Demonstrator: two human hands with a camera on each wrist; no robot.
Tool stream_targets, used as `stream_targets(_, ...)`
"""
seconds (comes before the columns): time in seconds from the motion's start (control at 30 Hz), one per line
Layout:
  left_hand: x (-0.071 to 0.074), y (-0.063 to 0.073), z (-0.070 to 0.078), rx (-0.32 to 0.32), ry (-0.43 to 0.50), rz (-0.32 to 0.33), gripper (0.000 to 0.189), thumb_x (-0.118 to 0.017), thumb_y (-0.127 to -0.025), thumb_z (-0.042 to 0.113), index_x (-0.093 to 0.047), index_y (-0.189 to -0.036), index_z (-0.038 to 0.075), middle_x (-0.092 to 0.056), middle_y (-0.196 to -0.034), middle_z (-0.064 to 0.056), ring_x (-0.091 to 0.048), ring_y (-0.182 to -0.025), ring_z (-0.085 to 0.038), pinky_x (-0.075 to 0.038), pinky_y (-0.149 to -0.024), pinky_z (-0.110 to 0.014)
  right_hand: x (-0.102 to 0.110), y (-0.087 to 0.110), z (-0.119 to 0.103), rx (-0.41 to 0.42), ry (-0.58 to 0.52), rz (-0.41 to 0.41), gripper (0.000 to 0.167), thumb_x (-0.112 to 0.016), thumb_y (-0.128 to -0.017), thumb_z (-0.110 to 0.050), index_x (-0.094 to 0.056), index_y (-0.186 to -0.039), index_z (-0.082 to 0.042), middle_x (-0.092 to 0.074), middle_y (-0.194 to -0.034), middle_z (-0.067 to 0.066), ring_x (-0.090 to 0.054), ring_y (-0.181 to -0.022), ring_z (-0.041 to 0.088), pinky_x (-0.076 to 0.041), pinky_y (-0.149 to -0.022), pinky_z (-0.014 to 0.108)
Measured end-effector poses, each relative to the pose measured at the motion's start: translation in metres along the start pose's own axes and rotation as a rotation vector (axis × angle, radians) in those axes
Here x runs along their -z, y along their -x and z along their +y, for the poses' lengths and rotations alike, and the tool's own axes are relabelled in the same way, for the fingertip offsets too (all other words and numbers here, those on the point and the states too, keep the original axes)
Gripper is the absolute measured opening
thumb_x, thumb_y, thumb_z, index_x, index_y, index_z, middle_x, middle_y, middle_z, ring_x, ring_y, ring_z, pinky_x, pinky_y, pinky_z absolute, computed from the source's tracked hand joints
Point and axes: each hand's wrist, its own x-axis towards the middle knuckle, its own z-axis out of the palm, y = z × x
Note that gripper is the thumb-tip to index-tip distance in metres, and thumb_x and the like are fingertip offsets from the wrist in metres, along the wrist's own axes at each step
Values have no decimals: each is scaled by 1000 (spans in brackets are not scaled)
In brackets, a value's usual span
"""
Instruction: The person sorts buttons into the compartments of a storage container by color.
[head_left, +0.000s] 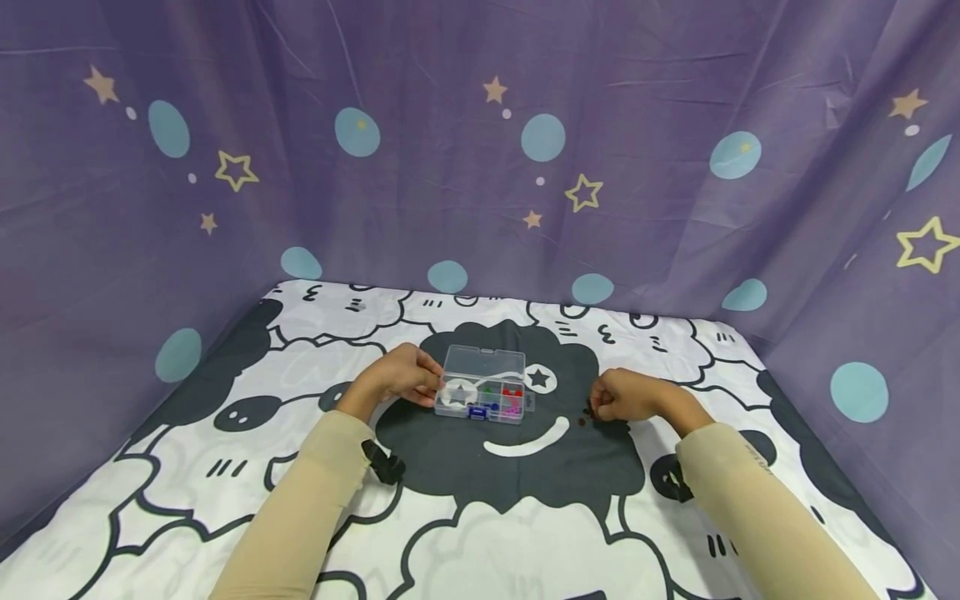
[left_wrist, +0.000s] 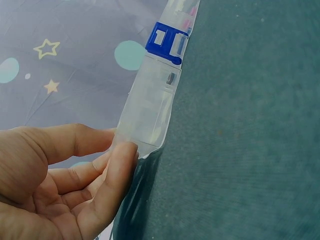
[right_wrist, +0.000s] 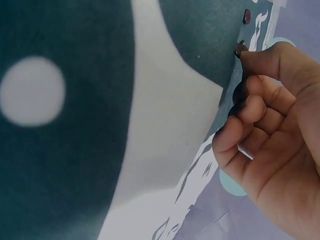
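Note:
A clear plastic compartment box (head_left: pixel 480 392) with a raised lid and a blue latch (left_wrist: pixel 167 42) sits on the dark sheep-face print. Small red, pink, blue and green pieces (head_left: pixel 512 400) lie in its right-hand compartments. My left hand (head_left: pixel 408 375) pinches the box's left end between thumb and fingers. To the right of the box, my right hand (head_left: pixel 624 394) is low over the cloth with curled fingers. Its thumb meets a small dark piece (right_wrist: pixel 240 49); the opposing fingertip is partly hidden. A dark red piece (right_wrist: pixel 246 17) lies just beyond it.
More small dark pieces (head_left: pixel 582 422) lie on the cloth beside the right hand. A white cloth (head_left: pixel 517 542) with black sheep outlines covers the table. Purple curtains (head_left: pixel 450 208) with stars and ovals hang behind and at both sides.

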Motion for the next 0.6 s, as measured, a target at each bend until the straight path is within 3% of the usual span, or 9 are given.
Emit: stream_targets(0.6,-1,1,1,5,6,4,31,-68,-93,-5,-61,-121,-16,-67,-95,-18,-66,-72,-21,-66,-69,-35,2,-8,0,84,9,107,12,-63,-92,-3,-68,-84,-9,-51,-66,-11,-44,-57,3,-37,-54,21)
